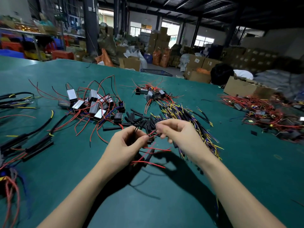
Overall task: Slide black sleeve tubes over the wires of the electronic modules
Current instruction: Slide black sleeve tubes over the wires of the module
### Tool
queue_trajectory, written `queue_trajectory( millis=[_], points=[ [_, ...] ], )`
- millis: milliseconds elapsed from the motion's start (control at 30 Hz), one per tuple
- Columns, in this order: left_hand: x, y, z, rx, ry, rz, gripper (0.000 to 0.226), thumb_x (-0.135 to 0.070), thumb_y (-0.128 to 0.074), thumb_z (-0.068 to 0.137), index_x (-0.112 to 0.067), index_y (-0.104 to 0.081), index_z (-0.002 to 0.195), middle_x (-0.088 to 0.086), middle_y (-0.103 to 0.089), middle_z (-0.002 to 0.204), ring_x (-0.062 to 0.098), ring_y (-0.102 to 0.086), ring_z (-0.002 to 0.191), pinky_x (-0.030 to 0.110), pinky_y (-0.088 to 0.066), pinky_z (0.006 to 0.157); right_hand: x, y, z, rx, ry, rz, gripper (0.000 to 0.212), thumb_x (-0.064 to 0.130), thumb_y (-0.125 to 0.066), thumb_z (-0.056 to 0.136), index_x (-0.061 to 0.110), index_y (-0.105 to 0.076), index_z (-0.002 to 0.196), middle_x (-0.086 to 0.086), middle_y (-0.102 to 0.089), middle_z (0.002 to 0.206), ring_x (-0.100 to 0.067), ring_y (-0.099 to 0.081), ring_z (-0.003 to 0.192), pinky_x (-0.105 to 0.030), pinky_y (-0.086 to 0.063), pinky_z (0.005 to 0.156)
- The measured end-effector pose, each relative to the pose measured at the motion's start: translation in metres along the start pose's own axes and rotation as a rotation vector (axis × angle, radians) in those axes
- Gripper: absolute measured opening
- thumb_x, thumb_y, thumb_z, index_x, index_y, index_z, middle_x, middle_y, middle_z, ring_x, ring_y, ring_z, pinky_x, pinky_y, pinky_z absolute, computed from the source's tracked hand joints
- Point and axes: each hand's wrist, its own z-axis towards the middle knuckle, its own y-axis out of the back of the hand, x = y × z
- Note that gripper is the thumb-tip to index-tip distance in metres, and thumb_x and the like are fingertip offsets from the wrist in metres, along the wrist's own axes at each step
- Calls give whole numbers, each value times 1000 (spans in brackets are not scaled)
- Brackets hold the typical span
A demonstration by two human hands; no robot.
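Observation:
My left hand [127, 143] pinches a small black module with red wires [152, 149] above the green table, with its black leads sticking up past my thumb. Blurred, my right hand [176, 131] pinches the red wires at the module's right side. A black sleeve tube [148, 156] hangs below the module among the red wires. Loose black sleeve tubes [139, 120] lie in a heap just beyond my hands. Silver and black modules with red wires [92, 104] are piled to the far left.
Sleeved wire bundles [195, 119] with yellow and blue ends lie right of my hands. Finished sleeved assemblies [32, 145] lie at the left. More modules [151, 93] sit at the back, another tangle [263, 116] at the right, near a cardboard box [243, 88] and a seated person [225, 74].

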Motion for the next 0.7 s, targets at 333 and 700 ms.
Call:
queue_trajectory(
  millis=[333,700],
  points=[
    [3,-2,-2,-94,64,-71,17,-10,-54,94,-21,-66,90,4,-37,60,18,-34,58,32,-39,55,-13,28,41,-405,-381,-1211,15,2,-54,88,2,-59,102,-17,-63,108,-36,-61,103,-35,-47,76],
    [-1,-8,1,-144,-44,3,17,-14,-61,91,-14,-62,74,-6,-53,58,9,-47,57,21,-41,57,4,34,41,-612,-140,-880,19,13,-56,85,5,-55,68,-15,-64,78,-35,-57,74,-31,-38,61]
  ],
)
